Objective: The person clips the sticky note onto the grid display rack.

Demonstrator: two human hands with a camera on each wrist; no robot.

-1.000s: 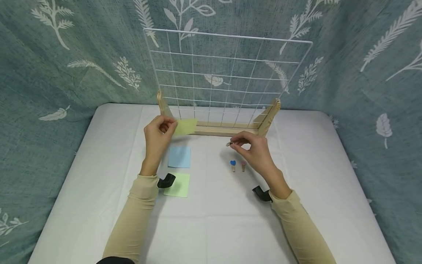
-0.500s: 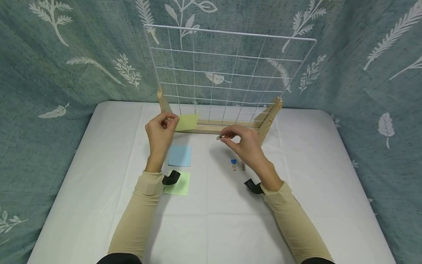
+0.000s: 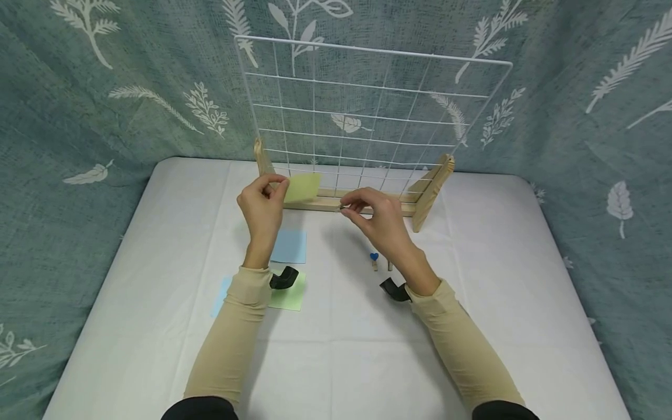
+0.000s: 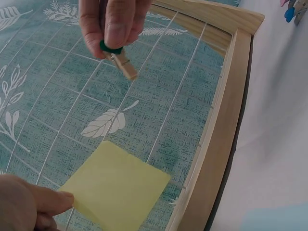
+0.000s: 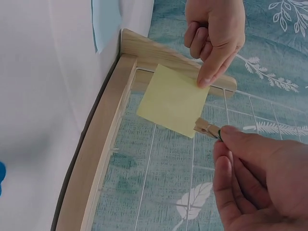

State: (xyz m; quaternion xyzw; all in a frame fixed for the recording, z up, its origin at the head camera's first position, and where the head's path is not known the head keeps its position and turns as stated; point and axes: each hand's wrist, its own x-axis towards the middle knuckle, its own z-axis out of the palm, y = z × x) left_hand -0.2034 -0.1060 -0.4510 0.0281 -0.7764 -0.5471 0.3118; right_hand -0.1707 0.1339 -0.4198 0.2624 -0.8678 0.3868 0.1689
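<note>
My left hand (image 3: 264,207) pinches a yellow sticky note (image 3: 303,187) by its edge, holding it up before the lower left part of a white wire grid (image 3: 367,140). Between the thumb and fingertips of my right hand (image 3: 380,219) is a small wooden clothespin (image 5: 207,127) with a green decoration (image 4: 111,46). Its free end points toward the note; in the right wrist view it overlaps a corner of the note, while the left wrist view shows it apart from it. The grid stands in a wooden base (image 5: 103,130).
On the white table lie a blue note (image 3: 289,247), a light green note (image 3: 290,296) and another blue note (image 3: 221,296), partly covered by the left sleeve. A clothespin with a blue heart (image 3: 374,257) lies beside another clothespin (image 3: 390,266), near the right wrist. A patterned curtain hangs behind.
My right hand has moved left and toward the grid, bringing the clothespin nearer the yellow note. The left hand still holds the note, slightly farther forward and right.
</note>
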